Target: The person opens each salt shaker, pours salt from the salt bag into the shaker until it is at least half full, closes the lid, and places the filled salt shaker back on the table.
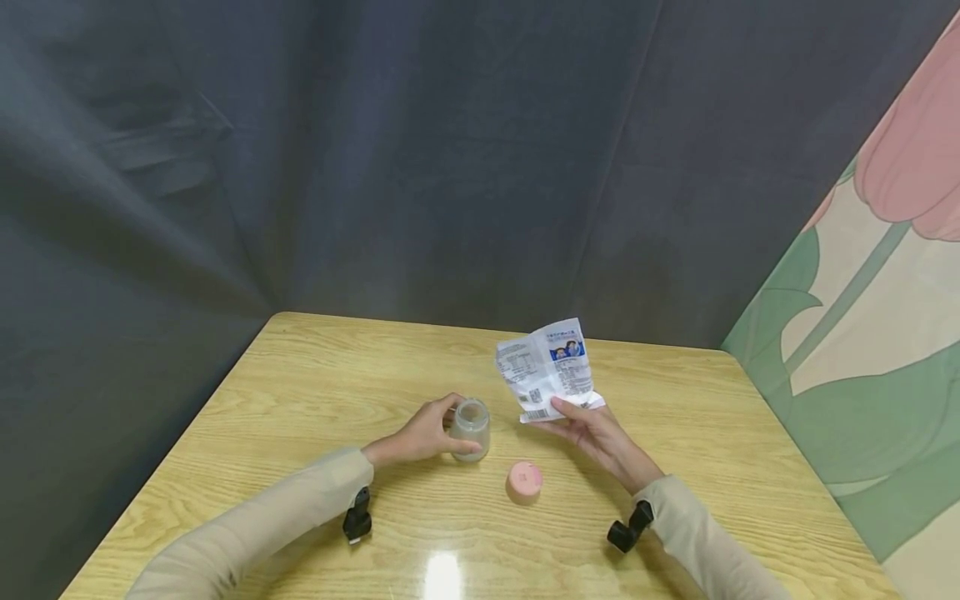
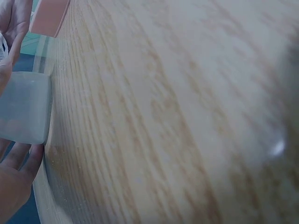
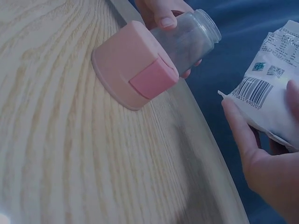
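Note:
My left hand (image 1: 422, 432) holds a small clear jar (image 1: 471, 425) with an uncovered round mouth, thumb on its near side and fingers round its far side. Upright in the head view, the jar shows its frosted-looking wall (image 2: 23, 107) in the left wrist view. In my right hand (image 1: 600, 440) is a white printed packet (image 1: 536, 371), pinched along its lower edge with the thumb on top. A barcode and small print face the right wrist view. Between the hands, closer to me, a pink lid (image 1: 523, 482) with a darker pink flap (image 3: 154, 78) sits on the table.
The wood-grain table (image 1: 337, 367) reaches back to a dark curtain (image 1: 450, 167). A wall with a painted tulip pattern (image 1: 885, 333) borders the right side. Black wrist cameras are strapped at both cuffs. Light glares off the table's near middle.

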### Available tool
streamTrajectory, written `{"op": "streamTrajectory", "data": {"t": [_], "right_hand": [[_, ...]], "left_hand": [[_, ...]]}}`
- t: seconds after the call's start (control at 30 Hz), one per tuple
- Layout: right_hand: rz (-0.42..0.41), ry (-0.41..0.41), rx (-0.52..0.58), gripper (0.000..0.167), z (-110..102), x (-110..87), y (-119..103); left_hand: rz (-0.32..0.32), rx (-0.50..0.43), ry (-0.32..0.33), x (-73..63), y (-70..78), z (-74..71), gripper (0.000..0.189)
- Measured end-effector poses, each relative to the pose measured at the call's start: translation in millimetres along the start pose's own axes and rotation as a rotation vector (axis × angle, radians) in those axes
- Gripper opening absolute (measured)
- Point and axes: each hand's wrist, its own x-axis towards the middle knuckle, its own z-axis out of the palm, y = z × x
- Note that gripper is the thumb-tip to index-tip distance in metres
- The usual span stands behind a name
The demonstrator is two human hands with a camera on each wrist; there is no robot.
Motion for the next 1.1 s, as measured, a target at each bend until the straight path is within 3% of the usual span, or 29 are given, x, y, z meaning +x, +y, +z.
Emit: {"op": "streamTrajectory", "data": {"t": [0.4,0.73,1.1], "right_hand": [[0.04,-0.012,0.064,0.058,2.0,-0.7,0.4],[0.0,-0.045,-0.03,0.064,5.3,-0.3,0.3],[-0.034,-0.023,-0.149,0.068,11.1,0.6,0.5]], "left_hand": [[0.006,-0.003,0.0,0.8,-2.0,0.2,0.056],[0.009,-0.002,0.002,0.0,-2.3,0.1,0.056],[0.003,-0.005,-0.001,-0.8,-1.9,-0.3,0.056]]}}
